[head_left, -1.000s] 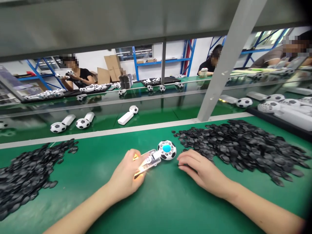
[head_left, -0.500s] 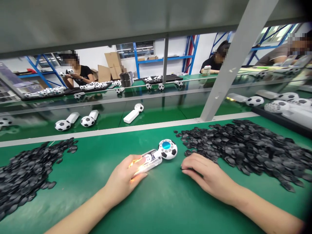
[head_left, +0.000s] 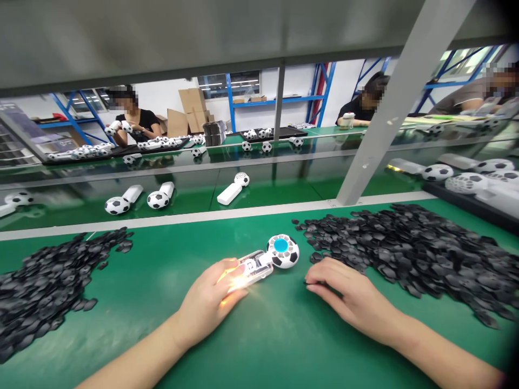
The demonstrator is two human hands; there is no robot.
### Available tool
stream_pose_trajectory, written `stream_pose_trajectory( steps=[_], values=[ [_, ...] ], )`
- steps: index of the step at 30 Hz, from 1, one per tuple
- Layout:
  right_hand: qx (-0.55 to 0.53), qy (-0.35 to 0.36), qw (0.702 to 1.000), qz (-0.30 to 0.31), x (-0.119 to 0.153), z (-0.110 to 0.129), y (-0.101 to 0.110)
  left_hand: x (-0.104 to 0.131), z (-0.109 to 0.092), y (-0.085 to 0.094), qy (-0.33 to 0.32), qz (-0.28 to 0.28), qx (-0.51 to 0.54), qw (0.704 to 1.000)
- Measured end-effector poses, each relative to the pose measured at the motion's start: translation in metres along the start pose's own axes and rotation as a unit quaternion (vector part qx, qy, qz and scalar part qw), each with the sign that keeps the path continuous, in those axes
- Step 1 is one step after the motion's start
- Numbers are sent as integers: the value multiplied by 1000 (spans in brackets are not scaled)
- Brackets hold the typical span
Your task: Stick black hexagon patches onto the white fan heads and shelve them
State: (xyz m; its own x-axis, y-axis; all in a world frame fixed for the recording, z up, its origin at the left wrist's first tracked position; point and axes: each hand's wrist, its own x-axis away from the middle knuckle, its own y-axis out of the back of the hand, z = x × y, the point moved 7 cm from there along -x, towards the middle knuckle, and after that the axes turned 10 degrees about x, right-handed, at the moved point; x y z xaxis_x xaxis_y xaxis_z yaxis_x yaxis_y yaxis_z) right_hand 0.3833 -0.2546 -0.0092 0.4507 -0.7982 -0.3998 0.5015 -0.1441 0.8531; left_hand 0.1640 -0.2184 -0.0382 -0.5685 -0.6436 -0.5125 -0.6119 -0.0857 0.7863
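My left hand (head_left: pixel 213 294) is closed round the clear handle of a football-patterned device (head_left: pixel 286 259), whose round head points right and has a blue disc (head_left: pixel 280 245) in its middle. An orange-white light glows at the handle beneath my fingers. Right of the round head, my right hand (head_left: pixel 340 286) is closed, thumb and fingertips pinching a small black piece (head_left: pixel 307 281) that barely shows. Just behind that hand lies a wide heap of black pieces (head_left: pixel 405 243).
Another heap of black pieces (head_left: pixel 48 286) lies at the left. Beyond the pale rail (head_left: pixel 194 217), several football devices rest on a green belt (head_left: pixel 194 197). A grey post (head_left: pixel 381 140) rises right of centre. People sit across the line.
The devices on the belt appear slightly further right, while the whole view has shifted a little. Both hands keep their holds. The far-left person's hands have lowered from near the face.
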Motion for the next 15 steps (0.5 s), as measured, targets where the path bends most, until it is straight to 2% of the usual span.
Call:
stream_pose_trajectory(
  steps=[4,10,15],
  values=[
    [-2,-2,1000,-5,0,-1,0,-2,-1,1,-9,-9,11,1000],
    [0,-3,1000,-4,1,-2,-2,-5,-12,3,-54,-7,-30,998],
    [4,-9,1000,-20,1,-2,2,-6,-15,4,-61,0,-33,998]
  ],
)
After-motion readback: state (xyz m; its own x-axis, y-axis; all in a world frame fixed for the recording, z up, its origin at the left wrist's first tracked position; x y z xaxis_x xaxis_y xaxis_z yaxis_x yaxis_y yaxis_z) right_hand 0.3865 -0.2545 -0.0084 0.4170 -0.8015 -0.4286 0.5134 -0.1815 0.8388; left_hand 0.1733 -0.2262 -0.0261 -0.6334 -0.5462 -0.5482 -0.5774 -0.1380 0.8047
